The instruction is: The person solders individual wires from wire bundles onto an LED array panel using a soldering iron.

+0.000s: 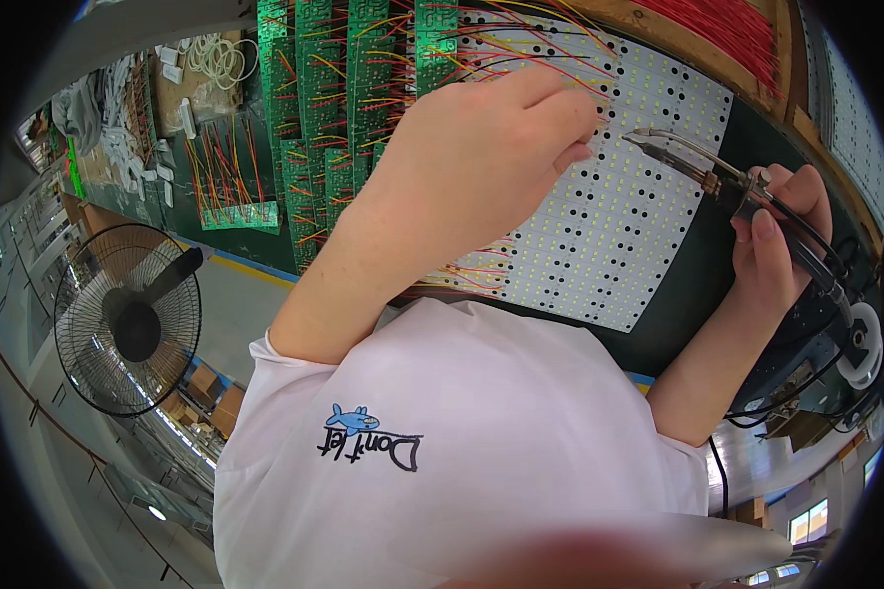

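Note:
A white panel (604, 250) covered with rows of small yellowish LEDs and black dots lies on the dark green bench. Over its upper part, my left hand (506, 137) is closed in a pinch, and whatever sits between the fingertips is too small to make out. Red, yellow and black wires (550, 44) run across the panel close to those fingers. My right hand (778, 231) grips a soldering iron (680, 167) with a thin metal feed tube along its top. The iron's tip points left, just short of my left fingertips and apart from them.
Green circuit boards (370, 49) with wires overlap left of the panel. Another wired board (241, 216) lies farther left, near a coil of pale tubing (216, 61). Red wires (722, 34) fill a wooden tray at the top right. A black fan (133, 319) stands beyond the bench.

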Demonstrator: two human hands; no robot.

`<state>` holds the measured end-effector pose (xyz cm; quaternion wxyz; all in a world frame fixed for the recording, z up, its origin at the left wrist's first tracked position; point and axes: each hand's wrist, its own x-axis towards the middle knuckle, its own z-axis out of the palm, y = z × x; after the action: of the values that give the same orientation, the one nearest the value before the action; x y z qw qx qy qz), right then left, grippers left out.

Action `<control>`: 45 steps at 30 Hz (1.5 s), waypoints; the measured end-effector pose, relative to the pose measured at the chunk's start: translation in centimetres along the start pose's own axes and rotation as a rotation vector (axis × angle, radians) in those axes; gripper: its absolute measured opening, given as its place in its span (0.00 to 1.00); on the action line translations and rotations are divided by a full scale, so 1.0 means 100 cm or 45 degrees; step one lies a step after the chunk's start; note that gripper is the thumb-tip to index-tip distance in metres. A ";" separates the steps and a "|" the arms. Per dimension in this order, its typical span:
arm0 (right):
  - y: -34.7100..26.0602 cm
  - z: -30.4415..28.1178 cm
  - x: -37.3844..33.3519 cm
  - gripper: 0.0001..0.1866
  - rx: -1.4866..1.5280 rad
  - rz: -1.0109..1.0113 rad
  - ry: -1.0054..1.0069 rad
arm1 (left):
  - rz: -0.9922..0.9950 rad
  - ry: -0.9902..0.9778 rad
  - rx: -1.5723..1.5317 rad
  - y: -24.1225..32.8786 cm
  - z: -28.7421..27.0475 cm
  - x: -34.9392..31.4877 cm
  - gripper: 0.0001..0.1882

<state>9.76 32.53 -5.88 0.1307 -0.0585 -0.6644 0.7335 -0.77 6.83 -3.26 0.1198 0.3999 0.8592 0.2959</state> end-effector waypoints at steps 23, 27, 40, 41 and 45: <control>0.001 0.002 -0.001 0.17 -0.167 -0.067 -0.157 | 0.008 0.121 -0.009 -0.007 0.011 0.003 0.07; 0.001 0.004 -0.001 0.17 -0.204 -0.064 -0.150 | 0.009 0.114 0.015 -0.008 0.010 0.001 0.07; 0.001 0.007 -0.001 0.18 -0.222 -0.065 -0.123 | 0.019 0.087 0.053 -0.008 0.010 0.003 0.07; 0.001 0.007 -0.001 0.18 -0.223 -0.064 -0.123 | 0.019 0.087 0.051 -0.008 0.010 0.003 0.07; 0.003 -0.002 -0.002 0.18 -0.098 -0.040 -0.143 | 0.022 0.090 0.047 -0.009 0.011 0.003 0.07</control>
<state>9.98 32.61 -6.16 0.1022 -0.0118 -0.6994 0.7073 -1.01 7.06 -4.66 0.0795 0.3989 0.8647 0.2948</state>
